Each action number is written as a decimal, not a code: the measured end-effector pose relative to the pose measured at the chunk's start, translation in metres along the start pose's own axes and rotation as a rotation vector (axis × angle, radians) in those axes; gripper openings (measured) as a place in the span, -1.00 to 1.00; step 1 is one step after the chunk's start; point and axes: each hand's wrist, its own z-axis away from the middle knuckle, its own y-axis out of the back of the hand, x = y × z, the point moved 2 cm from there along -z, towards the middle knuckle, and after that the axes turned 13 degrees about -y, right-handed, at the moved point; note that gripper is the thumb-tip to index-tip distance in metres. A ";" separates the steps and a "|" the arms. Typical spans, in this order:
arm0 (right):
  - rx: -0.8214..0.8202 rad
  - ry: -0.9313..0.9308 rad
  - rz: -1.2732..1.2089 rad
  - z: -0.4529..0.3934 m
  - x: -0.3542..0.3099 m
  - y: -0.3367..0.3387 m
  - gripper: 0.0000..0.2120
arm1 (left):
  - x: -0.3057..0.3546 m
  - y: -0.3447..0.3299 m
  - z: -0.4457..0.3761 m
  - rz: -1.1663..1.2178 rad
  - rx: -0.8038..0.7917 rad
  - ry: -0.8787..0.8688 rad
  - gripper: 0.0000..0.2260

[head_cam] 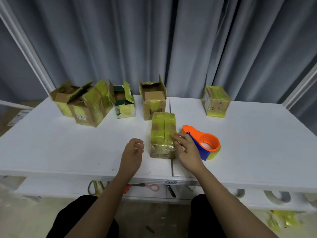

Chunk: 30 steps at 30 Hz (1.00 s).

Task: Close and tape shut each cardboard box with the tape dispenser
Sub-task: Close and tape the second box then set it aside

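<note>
**Closed box under the right hand, dispenser beside it**

Grey curtains hung behind the white surface (68, 143) when I looked down through the head camera. The closed box (163, 134), wrapped in yellowish tape with its top flaps down, stood near the front edge of that surface, and I took it as my landmark. My right hand (187, 150) rested on its near right corner, fingers (176, 137) spread and fairly straight, touching the taped top. My left hand (133, 150) hovered just left of the box, apart from it, fingers loosely curled and holding nothing. The tape dispenser (202, 141), orange and blue, lay just right of the box on the surface, partly behind my right hand. Directly behind the box stood an open box (153, 100) with its flaps up. Further back and left sat a small open box (124, 102) with green print, and beyond that a cluster of larger boxes (82, 103), at least one with flaps raised. Well to the back right of the landmark stood a sealed box (215, 102). Below the front edge, scissors (145, 186) with pink handles lay on a lower shelf.
</note>
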 end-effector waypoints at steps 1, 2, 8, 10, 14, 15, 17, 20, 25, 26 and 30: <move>-0.020 0.014 0.031 -0.002 0.001 0.000 -0.72 | 0.001 -0.001 0.002 -0.001 -0.021 -0.013 -0.80; -0.029 0.025 0.050 -0.004 0.001 0.000 -0.71 | 0.002 -0.003 0.004 0.010 -0.040 -0.026 -0.79; -0.064 0.090 0.159 -0.002 0.008 0.004 -0.50 | 0.003 -0.023 0.009 0.038 0.012 -0.054 -0.78; -0.092 0.120 0.177 -0.004 0.011 0.004 -0.47 | 0.002 -0.024 0.008 0.022 0.050 -0.067 -0.77; -0.132 0.149 0.178 -0.004 0.011 0.007 -0.45 | 0.006 -0.021 0.000 -0.058 0.005 -0.109 -0.81; -0.150 0.154 0.178 -0.004 0.011 0.008 -0.46 | 0.006 -0.019 -0.003 -0.097 -0.044 -0.131 -0.82; -0.190 0.155 0.188 -0.005 0.013 0.010 -0.48 | 0.004 -0.016 -0.008 -0.204 -0.159 -0.179 -0.85; -0.205 0.232 0.266 -0.012 0.018 0.015 -0.57 | 0.002 -0.011 -0.014 -0.345 -0.229 -0.301 -0.82; -0.030 0.517 0.506 -0.020 0.021 0.012 -0.64 | 0.002 -0.008 -0.022 -0.458 -0.336 -0.430 -0.52; 0.002 0.540 0.508 -0.021 0.022 0.010 -0.63 | 0.002 -0.008 -0.023 -0.466 -0.351 -0.444 -0.52; -0.085 0.519 0.454 -0.019 0.027 0.008 -0.47 | -0.001 -0.003 -0.027 -0.424 -0.391 -0.495 -0.60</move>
